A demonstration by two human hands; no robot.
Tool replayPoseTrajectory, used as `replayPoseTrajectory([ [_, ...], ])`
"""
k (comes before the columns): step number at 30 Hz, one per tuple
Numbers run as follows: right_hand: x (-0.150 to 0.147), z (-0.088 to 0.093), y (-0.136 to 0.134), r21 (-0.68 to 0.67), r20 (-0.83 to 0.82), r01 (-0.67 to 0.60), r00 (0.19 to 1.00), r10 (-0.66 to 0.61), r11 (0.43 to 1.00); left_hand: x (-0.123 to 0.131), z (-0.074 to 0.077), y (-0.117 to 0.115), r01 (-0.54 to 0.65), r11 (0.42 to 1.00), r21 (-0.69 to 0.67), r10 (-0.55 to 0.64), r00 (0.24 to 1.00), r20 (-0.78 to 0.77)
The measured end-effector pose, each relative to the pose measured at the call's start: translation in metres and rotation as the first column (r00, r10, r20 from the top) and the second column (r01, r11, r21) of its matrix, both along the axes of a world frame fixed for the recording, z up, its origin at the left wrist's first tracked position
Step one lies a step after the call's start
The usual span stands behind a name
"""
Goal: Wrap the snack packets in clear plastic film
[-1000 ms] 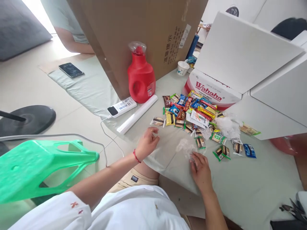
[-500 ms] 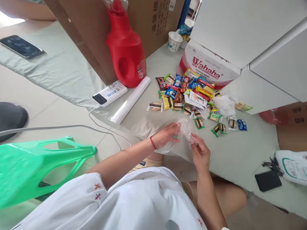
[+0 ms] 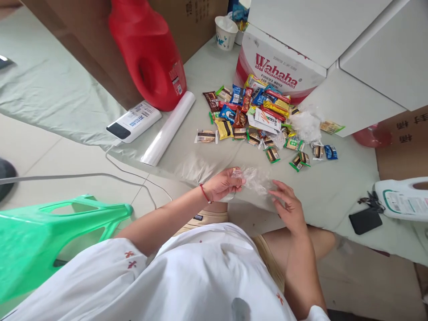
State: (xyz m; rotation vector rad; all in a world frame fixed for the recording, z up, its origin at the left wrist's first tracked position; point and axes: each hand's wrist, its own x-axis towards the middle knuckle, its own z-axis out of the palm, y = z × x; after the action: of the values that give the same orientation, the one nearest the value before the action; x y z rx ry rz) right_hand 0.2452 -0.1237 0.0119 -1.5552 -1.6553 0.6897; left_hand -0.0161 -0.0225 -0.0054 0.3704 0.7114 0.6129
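Note:
A crumpled clear plastic bag [image 3: 256, 179] hangs over the edge of the cloth-covered surface. My left hand [image 3: 224, 185], with a red string on its wrist, is closed on the bag's left end. Beside the bag's right end, my right hand [image 3: 288, 206] has its fingers apart; a fingertip is close to the plastic, and I cannot tell whether it touches. Beyond the hands lies a pile of small wrapped snacks [image 3: 240, 118] in several colours. A second crumpled clear bag [image 3: 307, 125] rests at the pile's right side.
Left of the snacks are a clear-film roll [image 3: 169, 129], a white power bank [image 3: 135, 121] with a cable and a red detergent jug [image 3: 150, 58]. A Wahaha carton [image 3: 277, 67] stands behind. A green stool [image 3: 40, 240] is at lower left, a black wallet-like item [image 3: 365, 221] at right.
My left hand has closed on the plastic bag. My right hand has moved away to the right and its fingers have spread. The bag is stretched out wider. The view has shifted.

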Motion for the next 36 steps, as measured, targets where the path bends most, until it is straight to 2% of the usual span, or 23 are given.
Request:
replayPoseTrajectory([
  [2,0.015,0.003,0.0,-0.031,-0.145,0.091,0.985,-0.095,0.995,-0.004,0.002,-0.002,0.019,0.994,0.105,-0.017,1.0,-0.016],
  [4,0.025,0.006,0.006,-0.008,-0.31,0.223,0.926,-0.214,0.975,-0.005,0.007,-0.004,0.069,0.98,0.188,-0.069,0.998,-0.006],
  [5,0.028,0.007,0.012,-0.012,-0.376,0.25,0.896,-0.236,0.968,-0.005,0.009,-0.004,0.1,0.969,0.225,-0.102,0.995,-0.002],
  [7,0.028,0.009,0.027,-0.078,-0.465,0.211,0.857,-0.223,0.974,-0.002,0.014,-0.006,0.165,0.943,0.29,-0.171,0.985,-0.005],
  [9,0.021,0.008,0.041,-0.22,-0.524,0.102,0.826,-0.206,0.97,0.0,0.018,-0.007,0.21,0.92,0.33,-0.218,0.976,-0.013],
  [11,0.008,0.003,0.052,-0.389,-0.583,-0.044,0.785,-0.209,0.92,0.0,0.02,-0.008,0.231,0.908,0.349,-0.242,0.97,-0.015],
  [13,-0.006,-0.002,0.057,-0.485,-0.634,-0.135,0.734,-0.241,0.864,-0.003,0.02,-0.009,0.242,0.893,0.38,-0.254,0.967,-0.019],
  [14,-0.013,-0.003,0.058,-0.493,-0.657,-0.131,0.704,-0.27,0.86,-0.005,0.019,-0.009,0.246,0.883,0.399,-0.261,0.965,-0.017],
  [16,-0.023,-0.003,0.057,-0.463,-0.695,-0.041,0.637,-0.334,0.885,-0.009,0.016,-0.008,0.254,0.879,0.404,-0.275,0.962,-0.006],
  [18,-0.027,0.001,0.055,-0.435,-0.706,0.049,0.601,-0.375,0.899,-0.01,0.013,-0.006,0.259,0.902,0.345,-0.264,0.964,-0.034],
  [20,-0.028,0.009,0.053,-0.437,-0.679,0.073,0.627,-0.382,0.896,-0.008,0.012,-0.005,0.217,0.941,0.258,-0.193,0.974,-0.115],
  [22,-0.027,0.017,0.052,-0.451,-0.625,0.056,0.693,-0.36,0.891,-0.002,0.013,-0.003,0.151,0.965,0.212,-0.118,0.98,-0.163],
  [27,-0.025,0.029,0.054,-0.486,-0.487,0.016,0.825,-0.286,0.874,0.015,0.021,0.004,0.16,0.937,0.311,-0.145,0.987,-0.07],
  [31,-0.012,0.037,0.054,-0.516,-0.463,-0.004,0.843,-0.275,0.856,0.017,0.024,0.01,0.066,0.951,0.301,-0.071,0.997,0.008],
  [36,0.011,0.038,0.046,-0.542,-0.518,-0.134,0.831,-0.204,0.83,0.017,0.023,0.014,-0.069,0.941,0.333,0.099,0.992,-0.074],
])
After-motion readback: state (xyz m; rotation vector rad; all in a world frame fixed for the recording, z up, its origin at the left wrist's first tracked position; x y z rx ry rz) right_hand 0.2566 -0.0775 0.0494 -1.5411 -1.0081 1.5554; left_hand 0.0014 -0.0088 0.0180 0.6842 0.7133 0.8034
